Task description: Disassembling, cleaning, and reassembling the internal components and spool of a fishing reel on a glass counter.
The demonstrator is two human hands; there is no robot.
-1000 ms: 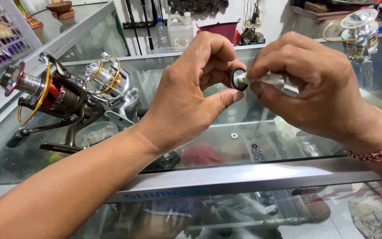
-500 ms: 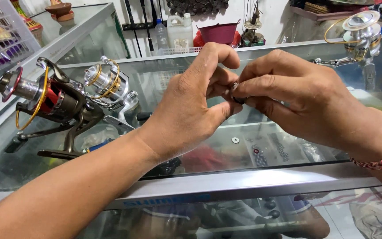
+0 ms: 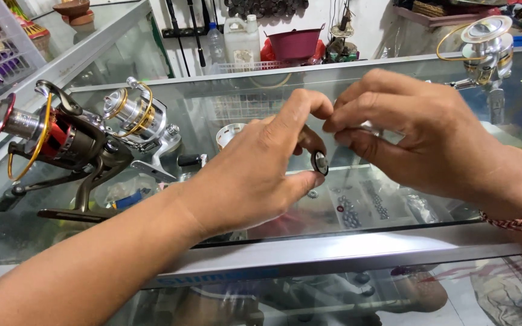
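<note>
A small dark round part with a bright rim (image 3: 319, 162), something like a cap or knob off a fishing reel, sits pinched between the thumb and curled fingers of the left hand (image 3: 261, 172), held in the air just above the glass desk (image 3: 152, 241). The right hand (image 3: 418, 142) is close beside it, fingertips drawn together near the left forefinger; whether those fingers grip anything of their own cannot be told, since they hide what lies behind them. A red braided band circles the right wrist. Judging by how things lie, the small part is off any reel and in hand, so the fitting or fiddling with it looks only partway through, with nothing yet joined. To the left on the desk rests a dark spinning reel with red and gold trim (image 3: 49, 142), and just beside it a silver reel with a gold bail (image 3: 137, 118). A third silver reel (image 3: 484, 45) stands well apart at the far right. Small washers and sinkers show through the glass below the hands.
</note>
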